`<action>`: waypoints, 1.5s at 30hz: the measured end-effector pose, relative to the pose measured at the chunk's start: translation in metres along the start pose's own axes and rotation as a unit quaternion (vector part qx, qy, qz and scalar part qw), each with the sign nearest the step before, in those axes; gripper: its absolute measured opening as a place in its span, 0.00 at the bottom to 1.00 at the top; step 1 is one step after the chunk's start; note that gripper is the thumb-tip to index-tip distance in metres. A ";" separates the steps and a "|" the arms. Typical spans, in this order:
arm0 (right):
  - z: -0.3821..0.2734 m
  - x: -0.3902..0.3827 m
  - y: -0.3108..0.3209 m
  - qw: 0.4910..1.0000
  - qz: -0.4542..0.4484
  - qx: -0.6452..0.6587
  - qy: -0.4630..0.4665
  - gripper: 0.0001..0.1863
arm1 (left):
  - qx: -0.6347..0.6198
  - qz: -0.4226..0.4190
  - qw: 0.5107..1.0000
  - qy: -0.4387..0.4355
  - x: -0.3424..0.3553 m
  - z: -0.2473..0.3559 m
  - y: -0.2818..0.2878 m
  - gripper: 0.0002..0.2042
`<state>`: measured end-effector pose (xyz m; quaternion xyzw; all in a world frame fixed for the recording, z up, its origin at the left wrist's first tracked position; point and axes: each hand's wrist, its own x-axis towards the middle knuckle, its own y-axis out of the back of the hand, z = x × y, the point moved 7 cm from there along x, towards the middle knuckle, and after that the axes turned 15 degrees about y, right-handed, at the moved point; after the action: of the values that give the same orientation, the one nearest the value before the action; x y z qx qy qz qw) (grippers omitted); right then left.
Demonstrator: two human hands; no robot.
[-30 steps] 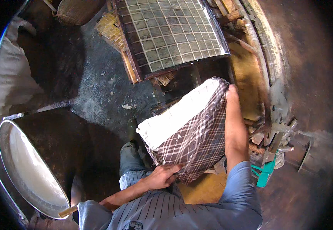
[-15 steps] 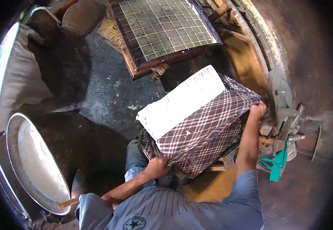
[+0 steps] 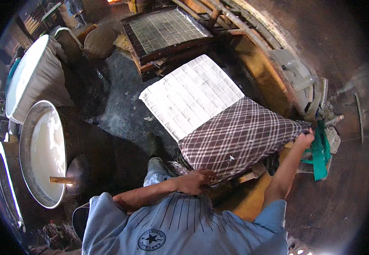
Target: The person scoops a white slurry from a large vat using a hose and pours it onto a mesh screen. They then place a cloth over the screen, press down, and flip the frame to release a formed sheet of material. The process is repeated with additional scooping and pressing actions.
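A dark brown plaid cloth (image 3: 231, 136) covers the nearer part of a white slab (image 3: 195, 93) scored into squares, perhaps tofu. The far part of the slab lies bare. My left hand (image 3: 196, 181) is closed on the cloth's near edge, close to my body. Out to the right, my right hand (image 3: 305, 138) grips a bunched corner of the same cloth and holds it stretched. Folds of fabric partly hide the fingers of both hands. What supports the slab is mostly hidden under the cloth.
Beyond the slab stands a dark wooden frame with a grid (image 3: 167, 32). At left are a large round pan of whitish liquid (image 3: 25, 157), a ladle with a wooden handle (image 3: 63, 180) and a cloth-draped vessel (image 3: 50, 78). A green strap (image 3: 319, 153) hangs at right.
The cloth has been drawn back toward me, baring more of the white slab. My right hand has moved outward to the right, my left hand slightly right. The view has shifted.
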<state>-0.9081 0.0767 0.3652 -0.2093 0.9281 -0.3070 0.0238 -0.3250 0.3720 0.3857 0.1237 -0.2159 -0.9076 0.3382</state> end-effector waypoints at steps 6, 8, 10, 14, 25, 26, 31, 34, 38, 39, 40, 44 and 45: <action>-0.153 -0.005 0.089 0.991 0.043 -0.111 0.059 0.22 | -0.178 -0.221 0.959 -0.001 0.050 0.093 -0.088 0.17; -0.233 0.008 0.114 0.991 0.069 -0.036 0.106 0.23 | -0.220 -0.324 0.920 -0.003 0.063 0.133 -0.116 0.19; -0.291 0.024 0.132 0.988 0.028 -0.025 0.147 0.23 | -0.300 -0.351 0.886 -0.042 0.072 0.166 -0.142 0.20; -0.346 0.034 0.128 0.970 -0.169 -0.090 0.153 0.22 | -0.197 -0.386 0.901 -0.019 0.089 0.183 -0.168 0.21; -0.215 -0.101 -0.032 0.920 -0.343 -0.187 0.016 0.17 | -0.039 -0.167 0.976 0.133 0.124 0.001 -0.190 0.27; -0.196 -0.110 -0.037 0.916 -0.345 -0.203 0.009 0.16 | -0.012 -0.131 0.977 0.165 0.120 -0.019 -0.185 0.27; -0.028 -0.151 0.013 0.514 -0.445 -0.676 0.285 0.16 | 0.010 -0.020 0.977 0.212 0.072 -0.108 -0.140 0.27; 0.046 -0.341 0.008 0.408 -0.605 -0.673 0.118 0.25 | 0.006 -0.009 0.984 0.178 0.006 -0.191 -0.100 0.22; 0.117 -0.472 0.018 0.496 -0.655 -0.518 0.238 0.32 | -0.148 0.144 0.880 0.427 -0.096 -0.266 -0.006 0.19; 0.121 -0.507 0.002 0.476 -0.663 -0.530 0.232 0.33 | -0.177 0.202 0.851 0.452 -0.124 -0.290 0.012 0.20; 0.128 -0.534 -0.008 0.455 -0.667 -0.546 0.224 0.34 | -0.206 0.254 0.818 0.473 -0.152 -0.310 0.030 0.21; 0.163 -0.586 -0.013 0.406 -0.618 -0.620 0.263 0.33 | -0.471 0.370 0.704 0.382 -0.205 -0.361 0.123 0.26; 0.169 -0.593 -0.003 0.391 -0.614 -0.634 0.261 0.33 | -0.466 0.391 0.707 0.361 -0.215 -0.363 0.148 0.28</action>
<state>-0.3375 0.2189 0.1806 -0.5868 0.4349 0.3988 -0.5545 0.0516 0.3028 0.1546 0.1730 0.3442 -0.5654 0.7293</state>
